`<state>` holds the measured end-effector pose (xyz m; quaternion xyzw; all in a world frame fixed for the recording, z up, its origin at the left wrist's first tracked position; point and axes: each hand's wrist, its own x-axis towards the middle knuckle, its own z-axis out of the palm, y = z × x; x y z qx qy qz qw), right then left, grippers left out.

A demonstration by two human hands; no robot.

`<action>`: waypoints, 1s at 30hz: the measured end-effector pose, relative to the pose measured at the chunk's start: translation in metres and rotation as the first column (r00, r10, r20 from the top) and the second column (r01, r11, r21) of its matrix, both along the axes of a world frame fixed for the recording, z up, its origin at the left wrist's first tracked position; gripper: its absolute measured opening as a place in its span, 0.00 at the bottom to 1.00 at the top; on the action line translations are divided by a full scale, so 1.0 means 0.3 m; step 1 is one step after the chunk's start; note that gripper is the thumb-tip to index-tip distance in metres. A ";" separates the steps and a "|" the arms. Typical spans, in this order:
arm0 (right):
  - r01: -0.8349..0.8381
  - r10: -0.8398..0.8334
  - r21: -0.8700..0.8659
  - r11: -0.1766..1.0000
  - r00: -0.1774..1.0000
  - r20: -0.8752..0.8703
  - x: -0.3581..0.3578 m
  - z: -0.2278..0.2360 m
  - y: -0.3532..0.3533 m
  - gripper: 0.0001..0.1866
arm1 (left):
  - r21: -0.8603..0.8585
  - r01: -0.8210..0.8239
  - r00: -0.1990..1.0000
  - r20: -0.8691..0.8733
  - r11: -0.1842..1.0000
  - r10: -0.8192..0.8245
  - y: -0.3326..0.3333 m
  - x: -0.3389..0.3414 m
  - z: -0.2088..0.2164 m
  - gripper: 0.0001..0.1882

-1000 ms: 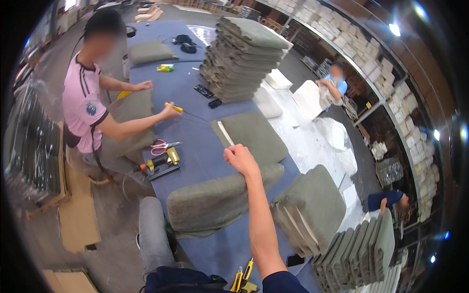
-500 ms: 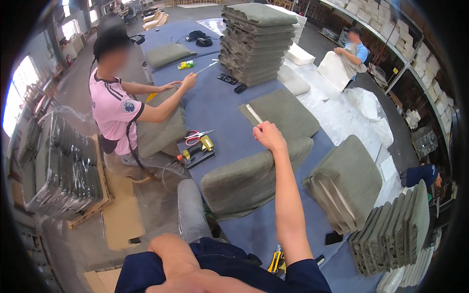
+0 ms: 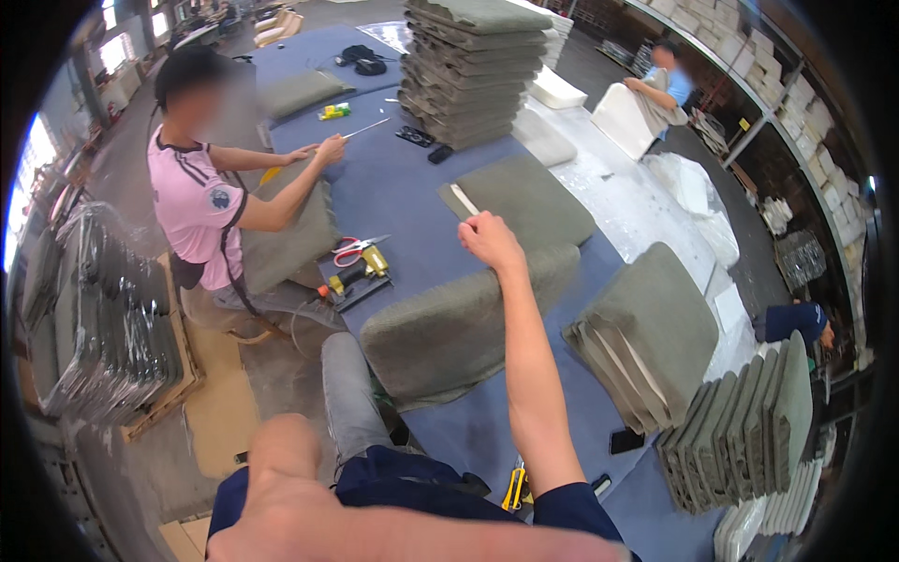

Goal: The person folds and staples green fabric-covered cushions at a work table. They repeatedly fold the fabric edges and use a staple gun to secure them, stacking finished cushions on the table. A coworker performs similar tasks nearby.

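My right hand [image 3: 492, 242] is closed on the near end of a narrow white strip [image 3: 464, 199], which lies along the left side of a flat grey-green cushion [image 3: 534, 197]. Whether the strip is loose or part of the cushion, I cannot tell. Just nearer to me, below my right wrist, a thick grey-green cushion [image 3: 440, 342] rests on the blue tabletop [image 3: 459, 426]. My left arm bends back along the lower edge, and my left hand [image 3: 403, 539] is large and blurred there; its fingers cannot be made out.
Left of the cushions lie red-handled scissors [image 3: 354, 248] and a yellow-black staple gun [image 3: 361, 279]. A yellow cutter [image 3: 515, 489] and a phone [image 3: 626, 441] lie nearby. Cushion stacks [image 3: 476, 75] stand behind and right [image 3: 646, 337]. A co-worker in pink [image 3: 192, 192] holds a thin rod.
The whole view has shifted slightly, so things sit further left and higher. My left hand and forearm fill more of the lower edge. My right hand keeps its place at the white strip.
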<state>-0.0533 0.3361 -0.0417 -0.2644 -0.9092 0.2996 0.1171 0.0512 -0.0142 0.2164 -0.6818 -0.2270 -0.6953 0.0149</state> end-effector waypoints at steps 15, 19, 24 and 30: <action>0.072 -0.071 -0.016 0.997 0.997 0.038 0.070 0.088 -0.041 0.18 | -0.361 0.317 0.646 0.759 0.877 0.080 0.209 -0.264 -0.368 0.20; 0.084 -0.082 -0.075 0.994 0.996 0.020 0.095 0.044 0.015 0.18 | -0.270 0.467 0.526 0.850 0.842 -0.020 0.210 -0.234 -0.403 0.18; 0.093 -0.092 -0.119 0.989 0.996 0.018 0.101 0.029 0.012 0.18 | -0.208 0.563 0.457 0.885 0.800 -0.092 0.191 -0.213 -0.416 0.16; 0.074 -0.077 -0.127 0.989 0.997 -0.014 0.110 0.024 0.009 0.17 | -0.198 0.583 0.417 0.905 0.788 -0.081 0.183 -0.184 -0.415 0.14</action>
